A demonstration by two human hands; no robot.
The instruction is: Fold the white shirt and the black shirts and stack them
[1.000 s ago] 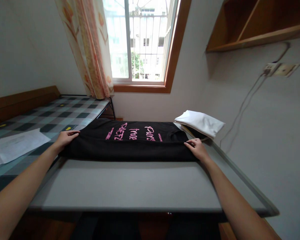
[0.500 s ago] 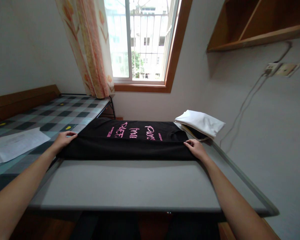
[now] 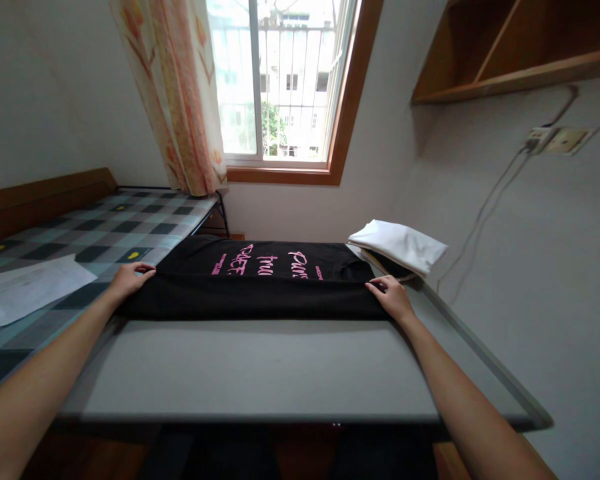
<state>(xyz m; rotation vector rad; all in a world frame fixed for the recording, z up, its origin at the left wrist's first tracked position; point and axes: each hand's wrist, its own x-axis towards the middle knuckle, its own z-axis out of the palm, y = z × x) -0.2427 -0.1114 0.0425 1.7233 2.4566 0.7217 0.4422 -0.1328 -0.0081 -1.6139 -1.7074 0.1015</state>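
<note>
A black T-shirt (image 3: 260,297) with pink lettering lies sideways across the grey table (image 3: 260,373). Its near side is folded over, and the fold's edge runs across part of the lettering. My left hand (image 3: 130,280) pinches the fold at the shirt's left end. At the right end, near the neckline, my right hand (image 3: 390,295) pinches the same folded edge between thumb and fingers. Just beyond my right hand, a stack of folded clothes with a white one (image 3: 400,243) on top rests on the table.
To the left stands a bed with a checked mattress (image 3: 155,223), with white papers (image 3: 40,287) lying on it. A wall with a plugged-in cable (image 3: 495,183) borders the table's right side. A wooden shelf (image 3: 520,73) hangs above. Ahead are a curtain (image 3: 180,100) and a barred window (image 3: 290,87).
Almost nothing differs. Both hands keep their grip on the folded edge of the shirt, and the view has shifted very slightly.
</note>
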